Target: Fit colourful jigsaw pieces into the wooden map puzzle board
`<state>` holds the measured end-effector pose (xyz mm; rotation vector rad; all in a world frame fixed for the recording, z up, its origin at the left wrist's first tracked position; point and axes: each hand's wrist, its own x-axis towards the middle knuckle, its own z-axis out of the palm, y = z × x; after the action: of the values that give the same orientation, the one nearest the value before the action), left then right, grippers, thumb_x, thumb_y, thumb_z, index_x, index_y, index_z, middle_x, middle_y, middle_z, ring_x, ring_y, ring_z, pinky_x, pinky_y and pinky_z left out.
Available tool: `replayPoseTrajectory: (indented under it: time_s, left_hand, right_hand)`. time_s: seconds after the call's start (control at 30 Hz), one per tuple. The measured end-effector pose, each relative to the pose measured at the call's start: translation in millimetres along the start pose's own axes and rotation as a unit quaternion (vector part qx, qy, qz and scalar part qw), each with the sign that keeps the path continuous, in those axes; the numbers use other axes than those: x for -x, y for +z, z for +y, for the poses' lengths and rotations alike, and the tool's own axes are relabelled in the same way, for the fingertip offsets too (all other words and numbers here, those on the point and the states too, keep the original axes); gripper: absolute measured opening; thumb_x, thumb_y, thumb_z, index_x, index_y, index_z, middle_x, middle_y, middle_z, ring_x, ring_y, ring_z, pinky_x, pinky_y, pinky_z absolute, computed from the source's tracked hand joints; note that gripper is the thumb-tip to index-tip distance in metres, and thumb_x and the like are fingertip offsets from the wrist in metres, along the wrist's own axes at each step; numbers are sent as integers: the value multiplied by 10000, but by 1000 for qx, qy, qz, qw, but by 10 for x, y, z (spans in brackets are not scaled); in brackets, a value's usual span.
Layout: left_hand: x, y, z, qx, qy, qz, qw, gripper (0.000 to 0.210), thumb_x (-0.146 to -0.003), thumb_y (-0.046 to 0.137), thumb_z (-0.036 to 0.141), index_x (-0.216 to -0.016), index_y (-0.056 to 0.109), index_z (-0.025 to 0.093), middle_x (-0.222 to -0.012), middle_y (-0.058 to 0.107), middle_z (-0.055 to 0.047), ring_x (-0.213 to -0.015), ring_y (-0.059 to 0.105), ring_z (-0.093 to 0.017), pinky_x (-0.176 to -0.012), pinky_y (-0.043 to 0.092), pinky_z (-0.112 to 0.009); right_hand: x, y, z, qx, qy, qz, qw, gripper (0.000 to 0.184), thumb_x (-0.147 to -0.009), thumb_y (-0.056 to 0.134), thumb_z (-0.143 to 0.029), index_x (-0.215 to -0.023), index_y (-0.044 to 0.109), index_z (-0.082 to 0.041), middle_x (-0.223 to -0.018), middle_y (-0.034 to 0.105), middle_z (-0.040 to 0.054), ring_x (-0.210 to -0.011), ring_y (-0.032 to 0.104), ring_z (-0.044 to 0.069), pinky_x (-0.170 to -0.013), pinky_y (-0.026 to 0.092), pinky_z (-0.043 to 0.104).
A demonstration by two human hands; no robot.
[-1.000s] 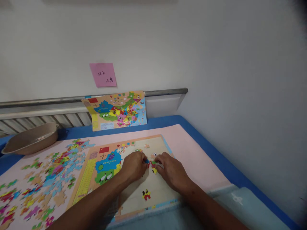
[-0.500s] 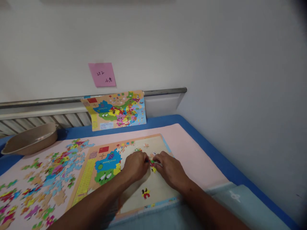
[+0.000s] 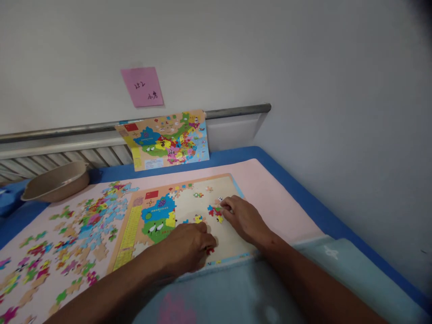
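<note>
My left hand [image 3: 193,246] is low over the puzzle board [image 3: 192,204], its fingers closed on a red jigsaw piece [image 3: 209,250] that is mostly hidden beneath them. Higher on the board and to the right, my right hand [image 3: 243,218] pinches the edge of a small joined cluster of red, blue and yellow jigsaw pieces [image 3: 215,211]. A panda piece [image 3: 220,198] lies just above those fingers. Between the hands is a yellow piece [image 3: 198,218]. The left part of the board carries a joined map section [image 3: 155,216] in blue and green.
Many loose jigsaw pieces [image 3: 91,220] spread over the pink sheet at left. Behind them sits a brown basin [image 3: 56,182]. A printed reference map [image 3: 165,141] leans against the wall rail [image 3: 238,111]. Light blue cloth [image 3: 229,292] covers the near edge.
My left hand has left the cluster and moved down toward the near edge, onto the red piece. My right hand stays by the cluster. The view has tilted down slightly.
</note>
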<state>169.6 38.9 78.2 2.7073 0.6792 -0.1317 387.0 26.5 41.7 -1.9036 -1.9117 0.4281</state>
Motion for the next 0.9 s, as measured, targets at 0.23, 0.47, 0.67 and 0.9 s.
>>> replayPoseTrajectory:
  time_s: [0.23, 0.47, 0.67, 0.9]
  left_hand:
    - [-7, 82, -63, 23, -58, 37, 997, 138, -713, 565, 80, -740, 562, 215, -864, 630, -11, -753, 575, -155, -613, 311, -294]
    - [16, 184, -28, 6, -130, 65, 989, 43, -767, 585, 167, -771, 590, 210, -852, 651, -27, -707, 579, -161, -606, 303, -302]
    - [96, 206, -7, -34, -173, 93, 980, 114, -847, 601, 301, -789, 609, 203, -814, 659, -42, -687, 582, -174, -596, 293, -310]
    - [135, 201, -87, 13, -88, 91, 992, 147, -814, 523, 113, -750, 610, 213, -782, 635, -2, -682, 551, -135, -607, 277, -293]
  right_hand:
    - [6, 9, 10, -16, 2, 10, 1000, 94, -964, 586, -220, -973, 678, -206, -1008, 667, 38, -894, 617, 171, -755, 371, 253]
    - [15, 8, 8, -14, -3, 11, 1000, 91, -967, 585, -227, -956, 673, -209, -995, 662, 34, -887, 615, 173, -748, 369, 256]
    - [17, 15, 20, -7, -6, 13, 1000, 113, -982, 579, -274, -937, 661, -211, -978, 656, 35, -865, 610, 171, -734, 368, 259]
    - [20, 0, 18, 4, 1, -1, 1000, 117, -983, 570, -271, -929, 651, -207, -989, 648, 40, -850, 606, 167, -714, 357, 259]
